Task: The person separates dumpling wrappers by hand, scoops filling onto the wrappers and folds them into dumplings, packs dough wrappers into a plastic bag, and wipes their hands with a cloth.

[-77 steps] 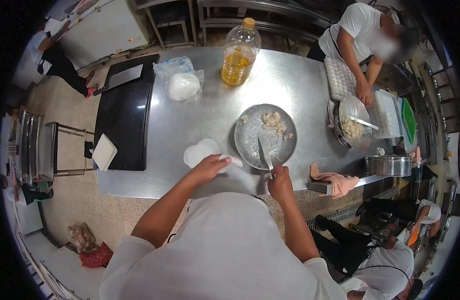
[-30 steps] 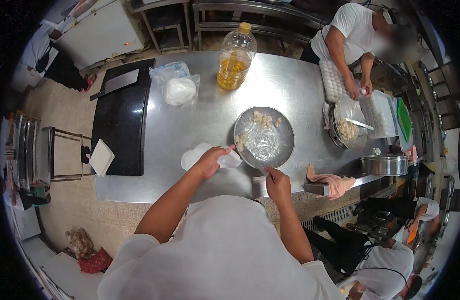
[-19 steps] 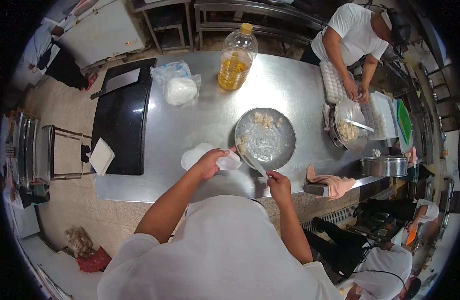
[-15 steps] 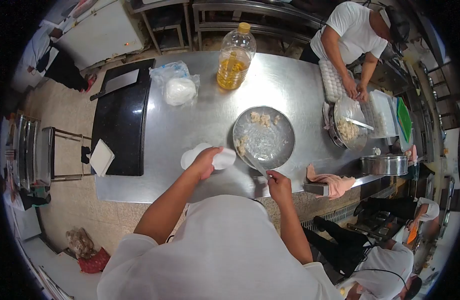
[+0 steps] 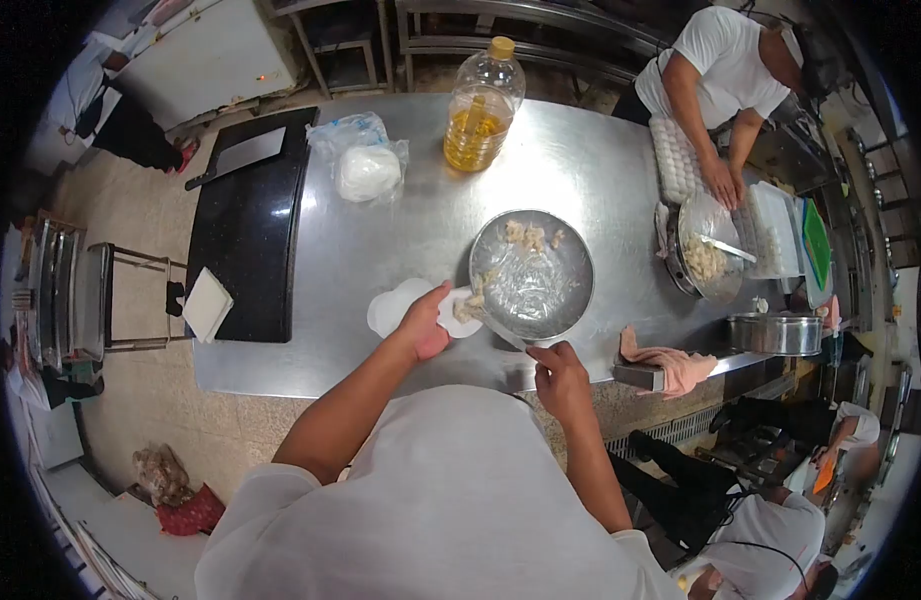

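Left hand [image 5: 427, 325], beside the steel bowl [image 5: 588, 262], lightly grips a round wrapper [image 5: 454, 324] bearing pale filling [image 5: 469, 307]. Right hand [image 5: 563, 380], at the bowl's near side, is closed on the spatula [image 5: 510, 340]. Spare wrappers [image 5: 384, 312] lie left of the bowl. Judged step: loading filling; the next move calls for a level wrapper and light spatula pressure.

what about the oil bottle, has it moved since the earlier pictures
No. Against the steel table, the oil bottle still stands near the far edge, right of the bagged white lump; only the camera's view has shifted slightly.
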Demonstrator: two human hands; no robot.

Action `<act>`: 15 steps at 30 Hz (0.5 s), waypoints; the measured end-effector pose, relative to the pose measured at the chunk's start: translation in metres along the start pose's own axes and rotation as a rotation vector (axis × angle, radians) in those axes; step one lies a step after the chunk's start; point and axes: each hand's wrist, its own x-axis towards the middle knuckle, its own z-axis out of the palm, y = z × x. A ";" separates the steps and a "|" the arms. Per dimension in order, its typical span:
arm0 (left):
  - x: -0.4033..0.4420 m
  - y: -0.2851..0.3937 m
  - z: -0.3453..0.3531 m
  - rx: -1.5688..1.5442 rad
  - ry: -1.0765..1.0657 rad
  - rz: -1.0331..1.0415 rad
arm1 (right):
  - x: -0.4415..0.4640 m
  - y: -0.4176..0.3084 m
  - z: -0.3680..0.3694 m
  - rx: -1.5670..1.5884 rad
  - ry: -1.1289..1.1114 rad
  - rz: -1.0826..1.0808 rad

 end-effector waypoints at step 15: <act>0.002 0.000 -0.003 -0.051 -0.017 0.008 | -0.010 0.007 0.010 0.162 -0.016 0.066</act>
